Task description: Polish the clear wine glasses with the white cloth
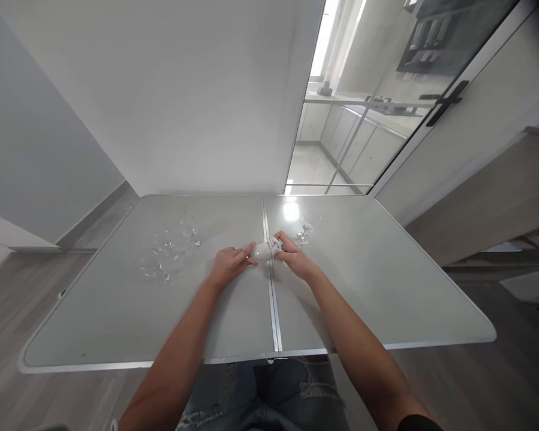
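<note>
My left hand [231,263] and my right hand [291,256] meet over the centre seam of a grey table [363,287]. Between them lies a clear glass [261,251] on its side, with a white cloth [273,245] bunched at its right end. The fingers of my left hand close on the glass. My right hand is closed on the cloth and presses it to the glass. A small clear stemmed glass [304,232] stands just beyond my right hand.
Several clear stemmed glasses [170,254] stand in a group on the left half of the table. A metal seam [271,287] splits the tabletop. A white wall rises behind the table, and a glass door [377,108] stands at the back right.
</note>
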Tool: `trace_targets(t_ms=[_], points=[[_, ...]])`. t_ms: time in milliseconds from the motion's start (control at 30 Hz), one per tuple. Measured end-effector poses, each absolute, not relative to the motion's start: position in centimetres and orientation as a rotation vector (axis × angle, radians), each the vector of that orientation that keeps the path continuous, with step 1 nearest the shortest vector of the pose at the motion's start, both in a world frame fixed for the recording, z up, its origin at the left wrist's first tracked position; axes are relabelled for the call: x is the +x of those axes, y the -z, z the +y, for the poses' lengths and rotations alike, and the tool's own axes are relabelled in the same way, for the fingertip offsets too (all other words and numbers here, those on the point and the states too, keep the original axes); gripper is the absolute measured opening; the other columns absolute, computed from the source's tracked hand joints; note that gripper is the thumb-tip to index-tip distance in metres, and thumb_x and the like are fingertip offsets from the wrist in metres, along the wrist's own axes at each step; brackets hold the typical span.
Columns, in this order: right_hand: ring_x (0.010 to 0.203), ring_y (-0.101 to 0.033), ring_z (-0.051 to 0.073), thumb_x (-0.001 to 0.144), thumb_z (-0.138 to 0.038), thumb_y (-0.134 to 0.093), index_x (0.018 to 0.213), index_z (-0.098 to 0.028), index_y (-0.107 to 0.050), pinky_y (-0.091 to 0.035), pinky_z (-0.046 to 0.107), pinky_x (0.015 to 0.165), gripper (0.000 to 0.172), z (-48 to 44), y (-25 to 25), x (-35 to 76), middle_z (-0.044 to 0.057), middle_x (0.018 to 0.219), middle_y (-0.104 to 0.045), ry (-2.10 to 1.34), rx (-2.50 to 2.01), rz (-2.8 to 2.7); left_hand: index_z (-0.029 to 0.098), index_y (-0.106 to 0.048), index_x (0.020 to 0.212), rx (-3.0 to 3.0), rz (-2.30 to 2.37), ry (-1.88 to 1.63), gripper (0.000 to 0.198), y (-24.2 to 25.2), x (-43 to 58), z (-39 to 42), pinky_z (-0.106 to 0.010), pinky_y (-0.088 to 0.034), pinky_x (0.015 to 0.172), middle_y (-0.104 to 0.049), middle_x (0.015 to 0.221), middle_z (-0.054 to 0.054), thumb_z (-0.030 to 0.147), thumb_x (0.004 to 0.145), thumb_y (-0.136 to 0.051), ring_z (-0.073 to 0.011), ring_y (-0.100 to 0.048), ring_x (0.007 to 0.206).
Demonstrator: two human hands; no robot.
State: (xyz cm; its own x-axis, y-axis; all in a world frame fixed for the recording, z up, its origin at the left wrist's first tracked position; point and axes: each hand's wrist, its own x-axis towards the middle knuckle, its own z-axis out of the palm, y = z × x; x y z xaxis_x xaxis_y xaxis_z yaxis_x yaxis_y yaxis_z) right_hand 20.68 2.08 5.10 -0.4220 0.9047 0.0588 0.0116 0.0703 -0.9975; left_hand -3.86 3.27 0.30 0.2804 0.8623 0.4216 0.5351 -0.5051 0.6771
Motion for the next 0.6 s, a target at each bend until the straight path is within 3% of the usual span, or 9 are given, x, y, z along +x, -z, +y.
trace_targets(t_ms=[100, 200, 300, 367, 467, 600], points=[[0.070, -0.039, 0.015, 0.077, -0.021, -0.054, 0.090, -0.026, -0.041, -0.037, 0.027, 0.067, 0.019, 1.3, -5.3, 20.8, -0.004, 0.077, -0.042, -1.410, -0.929, -1.660, 0.029, -0.077, 0.113, 2.148, 1.205, -1.061, 0.042, -1.0, -3.6, 2.7, -0.025, -0.041, 0.066, -0.068, 0.066, -0.004, 0.055, 0.080, -0.073, -0.0154, -0.053, 0.057], [0.069, -0.038, 0.017, 0.079, -0.018, -0.053, 0.084, -0.026, -0.043, -0.045, 0.038, 0.085, 0.014, 0.0, -5.2, 21.2, -0.003, 0.076, -0.042, -1.155, -0.914, -1.927, 0.027, -0.078, 0.113, 2.063, 1.074, -0.963, 0.040, -1.6, -3.6, 2.1, -0.023, -0.038, 0.060, -0.063, 0.059, -0.001, 0.053, 0.084, -0.069, -0.0128, -0.046, 0.053], [0.072, -0.044, 0.020, 0.083, -0.021, -0.055, 0.079, -0.028, -0.047, -0.033, 0.054, 0.112, 0.012, -1.0, -5.1, 22.4, -0.003, 0.070, -0.045, -1.083, -0.785, -2.213, 0.022, -0.080, 0.107, 1.939, 0.902, -0.822, 0.039, -2.2, -3.7, 1.6, -0.022, -0.031, 0.051, -0.054, 0.052, 0.003, 0.050, 0.082, -0.071, -0.0104, -0.037, 0.049], [0.078, -0.050, 0.021, 0.086, -0.025, -0.056, 0.074, -0.028, -0.047, -0.022, 0.057, 0.119, 0.015, -1.2, -5.2, 23.2, -0.001, 0.070, -0.050, -1.131, -0.729, -2.328, 0.021, -0.081, 0.102, 1.882, 0.864, -0.790, 0.038, -2.3, -3.5, 1.4, -0.022, -0.027, 0.047, -0.049, 0.050, 0.005, 0.049, 0.077, -0.075, -0.0097, -0.035, 0.047], [0.079, -0.051, 0.020, 0.084, -0.024, -0.059, 0.071, -0.026, -0.046, -0.021, 0.056, 0.120, 0.019, -1.2, -5.1, 24.1, -0.002, 0.072, -0.052, -1.224, -0.781, -2.308, 0.023, -0.081, 0.103, 1.903, 0.929, -0.820, 0.037, -1.9, -2.6, 1.2, -0.022, -0.029, 0.050, -0.050, 0.050, 0.004, 0.047, 0.076, -0.076, -0.0101, -0.037, 0.047], [0.074, -0.048, 0.017, 0.076, -0.019, -0.061, 0.083, -0.026, -0.046, -0.045, 0.049, 0.099, 0.019, -1.7, -5.0, 24.0, -0.004, 0.076, -0.049, -1.459, -1.056, -1.707, 0.027, -0.079, 0.105, 2.020, 1.004, -1.020, 0.038, -0.8, -1.0, 1.1, -0.025, -0.039, 0.064, -0.058, 0.056, -0.001, 0.049, 0.074, -0.079, -0.0129, -0.044, 0.052]])
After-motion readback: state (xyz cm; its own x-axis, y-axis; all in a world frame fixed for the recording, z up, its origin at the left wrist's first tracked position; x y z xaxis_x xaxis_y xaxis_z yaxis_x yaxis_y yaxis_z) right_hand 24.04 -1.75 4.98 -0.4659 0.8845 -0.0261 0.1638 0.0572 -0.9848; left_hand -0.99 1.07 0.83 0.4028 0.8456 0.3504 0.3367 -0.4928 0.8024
